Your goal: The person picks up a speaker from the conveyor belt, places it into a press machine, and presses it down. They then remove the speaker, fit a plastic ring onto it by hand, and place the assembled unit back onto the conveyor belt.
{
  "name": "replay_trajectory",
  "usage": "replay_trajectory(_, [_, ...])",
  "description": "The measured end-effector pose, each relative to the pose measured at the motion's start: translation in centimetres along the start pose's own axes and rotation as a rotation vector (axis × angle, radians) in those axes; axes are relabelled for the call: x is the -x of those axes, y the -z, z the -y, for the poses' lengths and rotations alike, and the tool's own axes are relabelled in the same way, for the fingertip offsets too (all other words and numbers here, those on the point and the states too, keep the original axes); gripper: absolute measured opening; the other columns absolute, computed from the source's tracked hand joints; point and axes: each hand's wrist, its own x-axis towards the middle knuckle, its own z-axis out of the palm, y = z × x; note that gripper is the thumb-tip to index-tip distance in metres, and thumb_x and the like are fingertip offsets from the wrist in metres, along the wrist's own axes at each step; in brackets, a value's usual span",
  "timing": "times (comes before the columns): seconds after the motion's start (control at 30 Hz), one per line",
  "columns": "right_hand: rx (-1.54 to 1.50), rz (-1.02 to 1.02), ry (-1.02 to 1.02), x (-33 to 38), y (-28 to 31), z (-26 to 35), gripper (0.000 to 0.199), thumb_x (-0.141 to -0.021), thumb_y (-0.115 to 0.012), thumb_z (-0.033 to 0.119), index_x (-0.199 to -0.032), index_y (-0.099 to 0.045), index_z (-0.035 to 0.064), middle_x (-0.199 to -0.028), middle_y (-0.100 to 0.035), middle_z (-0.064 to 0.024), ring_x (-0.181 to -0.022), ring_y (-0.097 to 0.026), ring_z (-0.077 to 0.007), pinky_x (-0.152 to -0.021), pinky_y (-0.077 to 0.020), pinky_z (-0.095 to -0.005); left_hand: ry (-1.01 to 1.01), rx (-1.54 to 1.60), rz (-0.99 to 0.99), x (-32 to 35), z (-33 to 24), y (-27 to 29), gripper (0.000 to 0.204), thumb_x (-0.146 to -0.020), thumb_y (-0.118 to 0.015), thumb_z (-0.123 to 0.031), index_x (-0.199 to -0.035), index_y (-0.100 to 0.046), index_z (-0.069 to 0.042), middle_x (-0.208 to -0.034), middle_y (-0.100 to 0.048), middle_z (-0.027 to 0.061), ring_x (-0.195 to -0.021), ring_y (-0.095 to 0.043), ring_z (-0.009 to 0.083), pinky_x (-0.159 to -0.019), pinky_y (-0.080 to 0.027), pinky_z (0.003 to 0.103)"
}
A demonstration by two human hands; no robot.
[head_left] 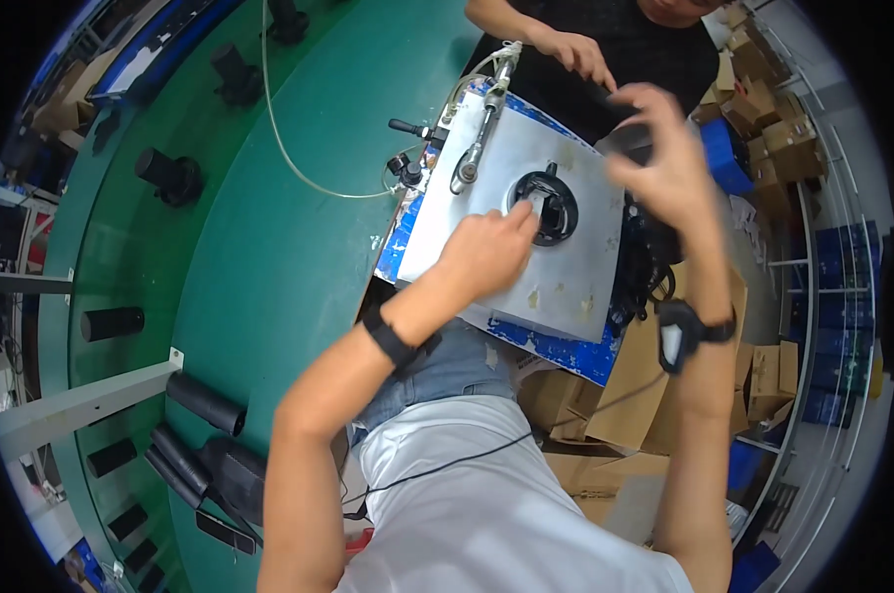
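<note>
A black ring-shaped part [563, 206] with inner pieces lies on the pale metal plate [575, 287] of a bench fixture. My left hand [488, 253] is closed at the near left side of this part, its fingertips pinching the rim. Something small and light shows beside those fingertips. Above the plate's right edge, my right hand [672, 168] is raised and blurred, with thumb and fingers curved apart. A dark round shape [633, 143] shows between them; I cannot tell whether the hand holds it.
A metal cylinder [482, 138] with tubing stands on the plate's left side, near a small black regulator [405, 168]. Beyond it, a co-worker's hand [575, 54] reaches in. Black parts [645, 267] heap along the right edge, above cardboard boxes [654, 395]. Black tubes [206, 403] lie on the green table [259, 257].
</note>
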Motion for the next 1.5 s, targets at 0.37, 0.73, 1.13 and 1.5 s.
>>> replay_trajectory(0.37, [0.472,0.204,-0.688,1.9,-11.7,-3.4,0.092,-0.058,-0.083,0.039,-0.135,-0.038,0.0159,-0.121,-0.055,-0.0246,-0.109,-0.058,-0.0424,-0.090,-0.0494,-0.0497,-0.103,-0.160,0.419,-3.1,2.6,-1.5,0.033,-0.089,-0.058,-0.039,-0.099,-0.067,-0.009,-0.098,-0.067,0.0093,-0.088,-0.067,0.0286,-0.073,-0.054,0.042])
replay_trajectory(0.73, [0.473,0.135,-0.561,2.4,-11.3,-3.8,0.083,-0.059,-0.085,0.041,-0.128,-0.045,0.0158,-0.113,-0.062,-0.0209,-0.108,-0.059,-0.0393,-0.088,-0.0485,-0.0465,-0.125,-0.088,0.279,-2.5,3.0,-2.0,0.029,-0.084,-0.066,-0.036,-0.083,-0.069,-0.007,-0.086,-0.068,0.0088,-0.078,-0.068,0.0291,-0.066,-0.054,0.041])
replay_trajectory(1.13, [-0.728,-0.701,0.105,3.4,-7.9,0.8,0.045,-0.079,-0.068,0.000,-0.117,-0.046,-0.0005,-0.099,-0.060,-0.0094,-0.091,-0.061,-0.0157,-0.087,-0.0489,-0.0290,0.197,0.345,-0.136,5.4,0.5,2.2,0.031,-0.079,-0.062,-0.007,-0.110,-0.057,-0.003,-0.114,-0.059,0.0158,-0.099,-0.059,0.0335,-0.085,-0.049,0.040])
replay_trajectory(1.5, [-0.805,-0.623,-0.062,5.0,-14.5,-0.8,0.036,-0.078,-0.068,0.000,-0.109,-0.049,0.0001,-0.090,-0.062,-0.0082,-0.083,-0.060,-0.0145,-0.082,-0.0491,-0.0287,0.187,0.248,-0.184,4.8,0.4,1.5,0.023,-0.076,-0.062,-0.004,-0.099,-0.060,-0.002,-0.099,-0.063,0.0124,-0.095,-0.059,0.0303,-0.083,-0.049,0.038])
